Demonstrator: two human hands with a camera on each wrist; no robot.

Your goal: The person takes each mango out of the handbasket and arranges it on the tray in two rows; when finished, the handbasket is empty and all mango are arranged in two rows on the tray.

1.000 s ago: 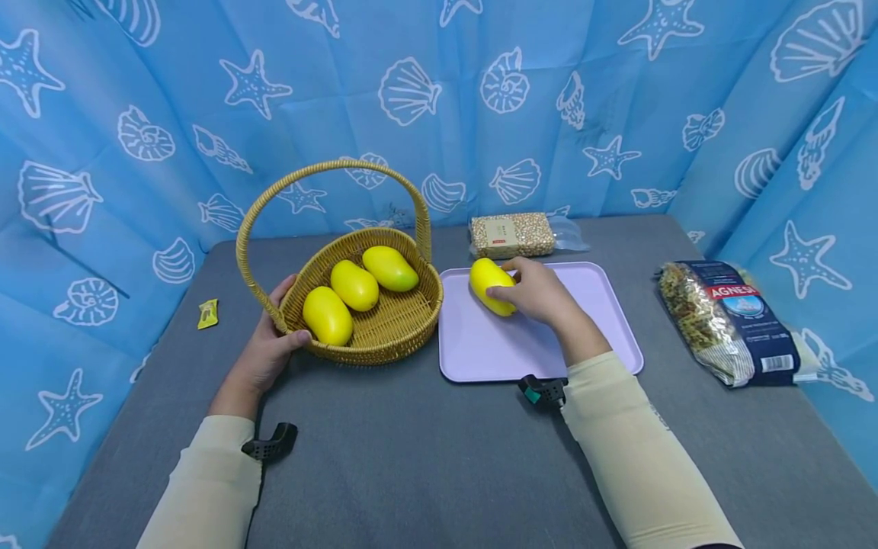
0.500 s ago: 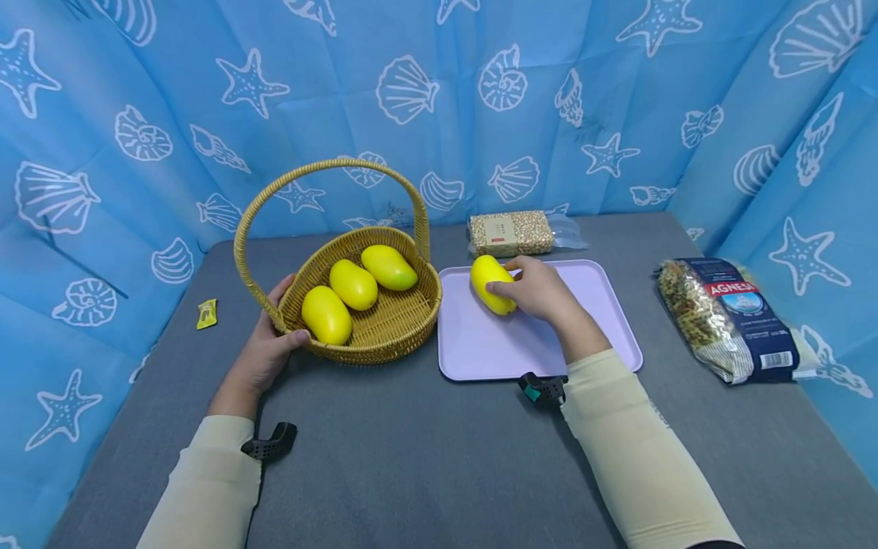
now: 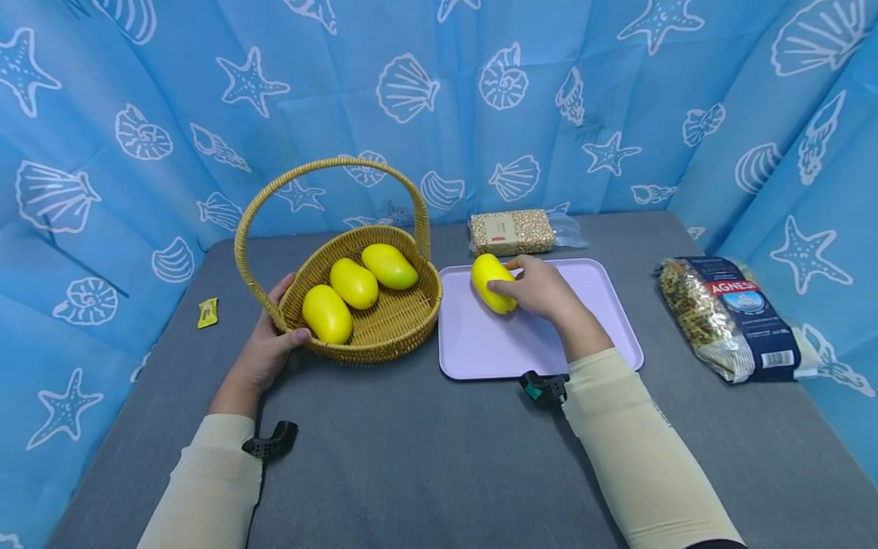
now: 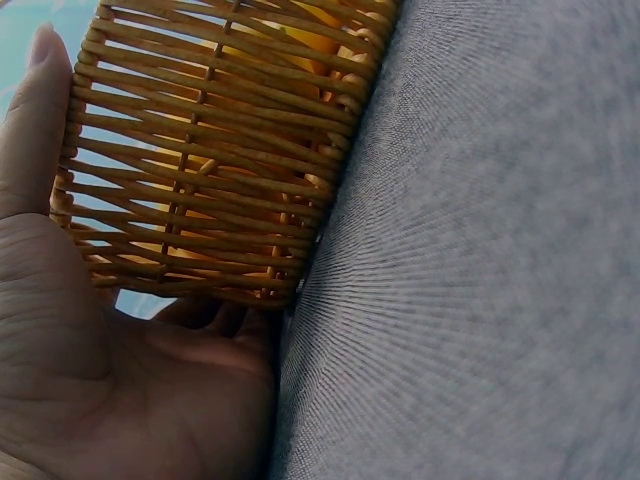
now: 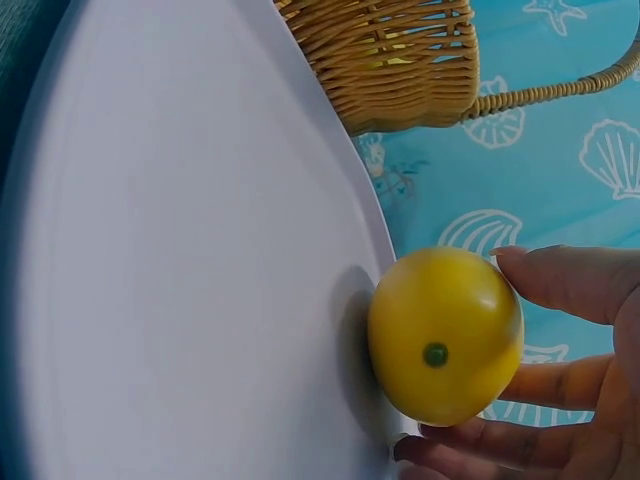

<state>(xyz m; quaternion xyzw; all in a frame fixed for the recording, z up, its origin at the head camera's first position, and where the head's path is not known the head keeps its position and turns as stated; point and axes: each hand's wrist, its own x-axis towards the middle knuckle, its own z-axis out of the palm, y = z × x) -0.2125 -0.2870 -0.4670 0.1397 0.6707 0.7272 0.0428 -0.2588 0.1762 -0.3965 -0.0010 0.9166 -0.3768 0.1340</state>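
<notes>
A wicker basket (image 3: pixel 391 347) with a tall arched handle stands left of centre, and three yellow mangoes (image 3: pixel 354 284) lie inside it. My left hand (image 3: pixel 269 347) holds the basket's left side, thumb on the rim; in the left wrist view the other fingers (image 4: pixel 215 318) reach round beneath the woven wall (image 4: pixel 215 150). Over the back left of a lilac tray (image 3: pixel 473 358), my right hand (image 3: pixel 542 290) grips another mango (image 3: pixel 492 284) between thumb and fingers. The right wrist view shows this mango (image 5: pixel 445 335) end-on, close to the tray surface; whether it touches is hard to tell.
Behind the tray lies a clear vacuum pack of pale grains or beans (image 3: pixel 511 233). A pasta bag (image 3: pixel 737 320) rests at the right, and a small yellow wrapped packet (image 3: pixel 208 313) at the far left. A blue seashell curtain (image 3: pixel 439 114) encloses the grey table (image 3: pixel 411 457).
Very little differs. The mango in my right hand has turned slightly more upright in the head view; my left hand and the basket stay in place.
</notes>
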